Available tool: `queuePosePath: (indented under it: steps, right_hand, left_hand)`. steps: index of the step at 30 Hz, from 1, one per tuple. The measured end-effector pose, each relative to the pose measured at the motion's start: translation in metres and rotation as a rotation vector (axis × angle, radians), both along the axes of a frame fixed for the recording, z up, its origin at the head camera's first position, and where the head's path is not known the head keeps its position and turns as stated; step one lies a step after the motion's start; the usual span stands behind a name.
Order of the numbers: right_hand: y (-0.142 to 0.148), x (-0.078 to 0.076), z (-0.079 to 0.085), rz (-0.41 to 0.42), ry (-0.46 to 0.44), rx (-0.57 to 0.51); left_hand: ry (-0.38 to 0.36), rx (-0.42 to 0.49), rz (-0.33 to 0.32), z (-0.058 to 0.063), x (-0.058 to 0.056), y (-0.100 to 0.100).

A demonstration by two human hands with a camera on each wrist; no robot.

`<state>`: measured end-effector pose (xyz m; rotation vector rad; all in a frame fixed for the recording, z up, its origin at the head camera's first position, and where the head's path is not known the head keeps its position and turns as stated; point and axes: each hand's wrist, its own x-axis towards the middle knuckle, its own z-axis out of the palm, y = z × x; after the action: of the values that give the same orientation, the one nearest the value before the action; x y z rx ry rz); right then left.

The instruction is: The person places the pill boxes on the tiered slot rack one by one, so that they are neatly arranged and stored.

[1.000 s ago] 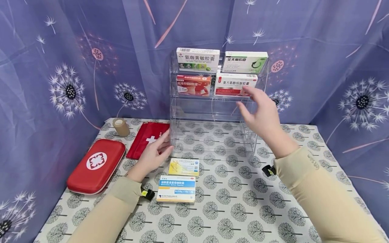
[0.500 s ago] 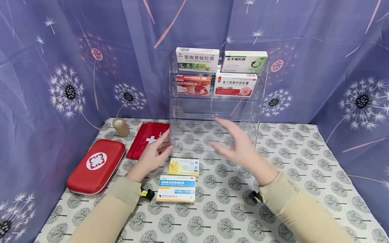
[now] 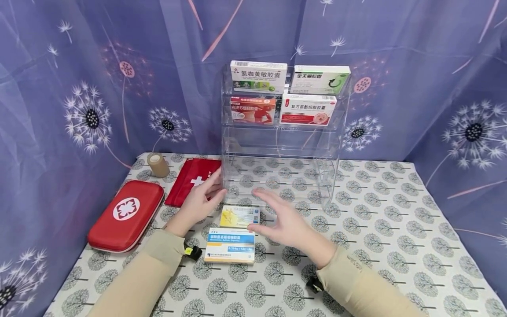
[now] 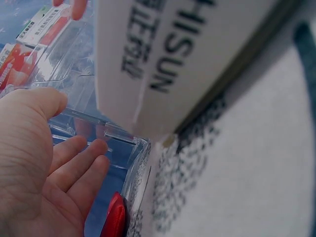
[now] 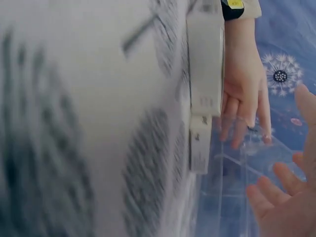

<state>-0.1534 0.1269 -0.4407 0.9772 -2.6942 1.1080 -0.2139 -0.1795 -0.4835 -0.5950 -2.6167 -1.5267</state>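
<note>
My left hand [image 3: 198, 200] rests by the lower left side of a clear acrylic display rack [image 3: 281, 143], fingers extended and thumb apart. My right hand [image 3: 287, 224], thumb and fingers spread, hovers at the right of a small yellow-and-white medicine box [image 3: 239, 215]; contact cannot be told. Just in front lies a larger blue-and-white medicine box [image 3: 229, 246], its end looming in the left wrist view. On the rack's upper tiers stand a green-and-white box [image 3: 259, 77], another green-and-white box [image 3: 321, 80], a red box [image 3: 252, 111] and a red-and-white box [image 3: 308, 110].
Left of the rack lie a red pouch with a white cross [image 3: 190, 176] and a red zip case [image 3: 126, 211]. A brown tape roll [image 3: 158, 165] stands behind them. A tree-print cloth [image 3: 376, 264] covers the table; a purple curtain [image 3: 190, 66] hangs behind.
My right hand has come down and leftward from the red-and-white box on the second tier to beside the yellow box. The left hand has stayed at the rack's side.
</note>
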Motion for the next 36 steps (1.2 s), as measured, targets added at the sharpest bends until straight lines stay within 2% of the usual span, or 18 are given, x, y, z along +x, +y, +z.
queuePosePath:
  steps: [8, 16, 26, 31, 36]
  right_hand:
    - [-0.010, 0.003, -0.016, 0.006, -0.034, 0.011]
    - [-0.013, 0.006, -0.029, -0.057, -0.072, 0.023]
    - [-0.013, 0.005, -0.040, -0.087, -0.083, -0.006]
    - [-0.012, 0.004, -0.044, -0.106, -0.067, 0.015]
    - [-0.011, 0.002, -0.046, -0.113, -0.090, 0.056]
  left_hand:
    - [0.021, -0.008, 0.000, -0.002, -0.001, -0.001]
    - [0.005, -0.006, -0.003, -0.001, 0.000, 0.000]
    - [-0.007, -0.013, -0.002, 0.002, 0.000, 0.000]
    - [-0.016, -0.002, -0.006, 0.003, 0.001, 0.000]
    - [-0.019, 0.010, -0.006, 0.004, 0.001, 0.000]
